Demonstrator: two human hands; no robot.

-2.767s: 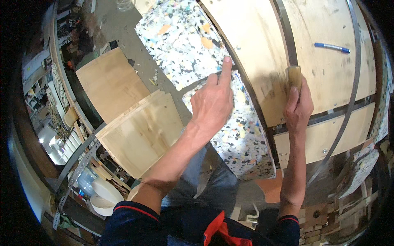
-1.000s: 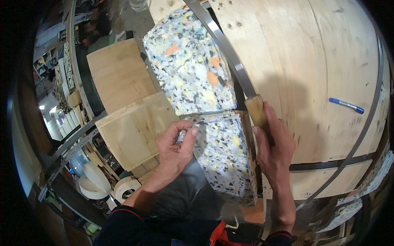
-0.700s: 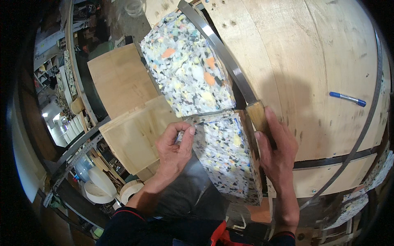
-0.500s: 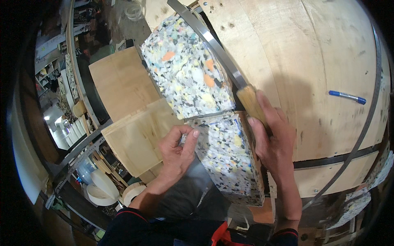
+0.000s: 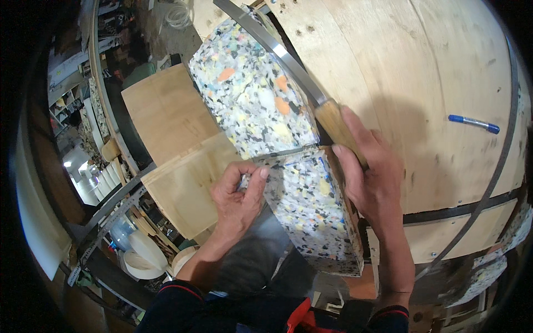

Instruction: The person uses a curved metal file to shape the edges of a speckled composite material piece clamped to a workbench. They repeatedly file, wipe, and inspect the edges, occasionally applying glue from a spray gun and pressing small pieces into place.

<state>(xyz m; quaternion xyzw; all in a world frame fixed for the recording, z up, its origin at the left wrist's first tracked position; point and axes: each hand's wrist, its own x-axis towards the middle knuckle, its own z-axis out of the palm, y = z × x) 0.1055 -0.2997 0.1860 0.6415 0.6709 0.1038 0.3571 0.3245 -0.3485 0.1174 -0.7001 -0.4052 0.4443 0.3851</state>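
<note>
A thick block of speckled multicolour foam (image 5: 261,105) lies along the edge of a plywood table (image 5: 422,83). A slit runs across it, and the nearer foam piece (image 5: 313,208) tilts down from it. My right hand (image 5: 369,177) grips the wooden handle (image 5: 336,125) of a long steel blade (image 5: 272,47) that lies along the foam's right side. My left hand (image 5: 239,191) pinches the near piece's left corner at the slit.
A blue pen (image 5: 473,123) lies on the plywood at the right. Two plywood boards (image 5: 177,150) rest on a dark metal frame (image 5: 119,191) to the left. White tape rolls (image 5: 147,258) and shelves with clutter sit below left. More speckled foam (image 5: 488,266) shows at lower right.
My view closed in on the foam. The left hand dropped from flat on the foam to pinching its left corner. The right hand brought the knife up along the foam's right side.
</note>
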